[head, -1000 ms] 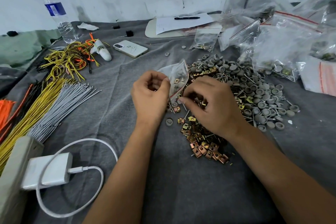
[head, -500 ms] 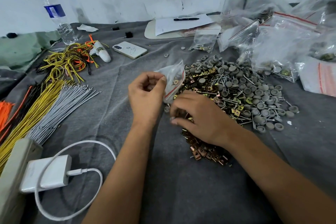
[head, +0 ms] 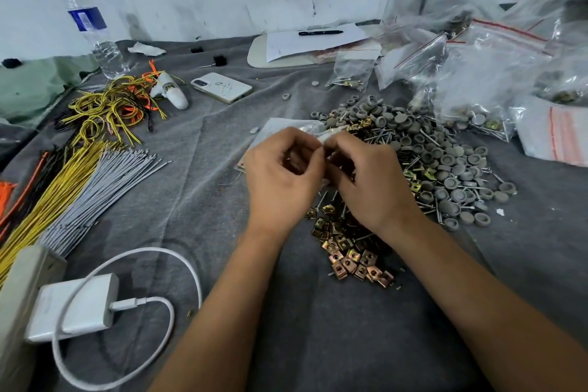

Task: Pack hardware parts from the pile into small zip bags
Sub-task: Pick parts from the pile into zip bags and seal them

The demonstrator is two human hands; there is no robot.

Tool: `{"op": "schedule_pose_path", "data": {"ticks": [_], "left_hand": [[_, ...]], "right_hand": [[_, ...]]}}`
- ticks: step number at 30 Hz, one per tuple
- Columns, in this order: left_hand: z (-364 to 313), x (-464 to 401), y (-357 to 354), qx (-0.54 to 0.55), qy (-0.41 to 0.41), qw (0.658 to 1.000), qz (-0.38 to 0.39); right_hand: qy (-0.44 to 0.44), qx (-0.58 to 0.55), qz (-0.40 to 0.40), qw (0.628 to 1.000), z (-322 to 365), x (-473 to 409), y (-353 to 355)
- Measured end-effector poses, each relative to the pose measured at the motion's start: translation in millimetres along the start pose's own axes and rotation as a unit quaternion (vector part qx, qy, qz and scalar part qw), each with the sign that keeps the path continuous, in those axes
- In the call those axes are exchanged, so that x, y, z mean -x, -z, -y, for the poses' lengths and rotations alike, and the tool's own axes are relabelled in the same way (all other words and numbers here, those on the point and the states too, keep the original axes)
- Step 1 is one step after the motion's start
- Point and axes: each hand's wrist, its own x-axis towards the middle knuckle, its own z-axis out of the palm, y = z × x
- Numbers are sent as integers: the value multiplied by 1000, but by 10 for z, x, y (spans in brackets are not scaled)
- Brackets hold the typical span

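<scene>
Grey cloth (head: 197, 200), left hand (head: 280, 178) and right hand (head: 372, 181) each pinching small zip bag (head: 321, 137).

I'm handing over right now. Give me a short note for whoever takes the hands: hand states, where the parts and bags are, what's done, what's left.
Left hand and right hand: both pinch the top edge of the small zip bag, held between them above the cloth.
Parts: pile of grey caps, screws and brass clips lies under and right of the hands; the clips trail toward the person.
Done: filled bags are heaped at far right.
Left: what this bag holds is hidden by the hands; finish and close it, set it aside. Most of the pile is still unpacked.
</scene>
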Motion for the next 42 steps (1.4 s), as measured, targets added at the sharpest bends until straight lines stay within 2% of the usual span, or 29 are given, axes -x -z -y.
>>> {"op": "schedule_pose_path", "data": {"ticks": [4, 6, 9, 11, 12, 14, 16, 18, 22, 28, 29, 31, 33, 34, 37, 39, 42], "left_hand": [[-3, 20, -30, -39, -42, 998, -23], [14, -1, -12, -17, -17, 998, -53], [25, -60, 51, 31, 38, 992, -118], [31, -106, 105, 47, 65, 980, -182], [37, -128, 137, 54, 75, 972, -215], [42, -164, 184, 72, 90, 957, -267], [47, -180, 210, 82, 95, 948, -294], [47, -180, 215, 88, 96, 945, -299], [71, -174, 203, 94, 101, 950, -282], [172, -159, 129, 102, 128, 962, -217], [192, -157, 107, 104, 137, 964, -201], [227, -151, 63, 102, 156, 970, -158], [242, -132, 27, 91, 164, 977, -98], [236, -118, 13, 77, 157, 983, -65], [185, -69, -16, 52, 120, 991, 15], [146, -52, -29, 48, 116, 992, 24], [101, -45, -42, 51, 119, 992, 3]], "right_hand": [[-25, -11, -15, 1000, -6, -8, 9], [-15, -22, -51, 998, 17, -15, 10], [42, 24, -148, 988, 71, -22, 13], [56, 47, -158, 985, 58, -24, 20], [56, 58, -126, 989, 44, -22, 14], [68, 103, -14, 992, 25, -17, -32], [105, 155, 104, 977, 32, -14, -117], [127, 189, 186, 956, 69, -26, -190], [127, 180, 226, 949, 76, -44, -195], [103, 134, 214, 962, 100, -10, -99], [104, 114, 179, 972, 106, 0, -81], [106, 79, 47, 990, 89, 1, -31], [105, 78, -78, 988, 48, -17, 34], [107, 78, -106, 986, 23, -27, 60], [105, 66, -72, 990, -47, -37, 92], [81, 59, -26, 995, -60, -27, 67], [43, 61, -12, 997, -76, -30, 67]]}}
